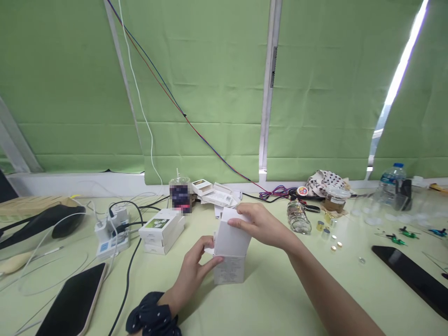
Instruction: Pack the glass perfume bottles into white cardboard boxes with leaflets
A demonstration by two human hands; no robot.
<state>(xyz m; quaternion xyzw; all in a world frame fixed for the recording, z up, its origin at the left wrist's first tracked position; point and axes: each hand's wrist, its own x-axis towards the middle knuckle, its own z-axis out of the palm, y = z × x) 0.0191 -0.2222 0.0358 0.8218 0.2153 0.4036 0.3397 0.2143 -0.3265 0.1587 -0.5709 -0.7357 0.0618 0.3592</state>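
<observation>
Gripped high and low

On the pale-green tabletop (280, 298), centrally, steadies a printed white cardboard carton (231, 247). Pinches the upper end in fingers of the right hand (257, 221), likely for control; pinches the lower left edge with the left hand (192, 265), seemingly against slipping.

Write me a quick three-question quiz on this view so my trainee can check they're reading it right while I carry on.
1. True or false: the left hand and the right hand are both on the white box.
2. Near which hand is the dark dotted scrunchie worn? A) right B) left C) neither
3. Fill in: the clear bottle at the back right has a ____ cap.

Key: 1. True. 2. B. 3. Blue.
</observation>
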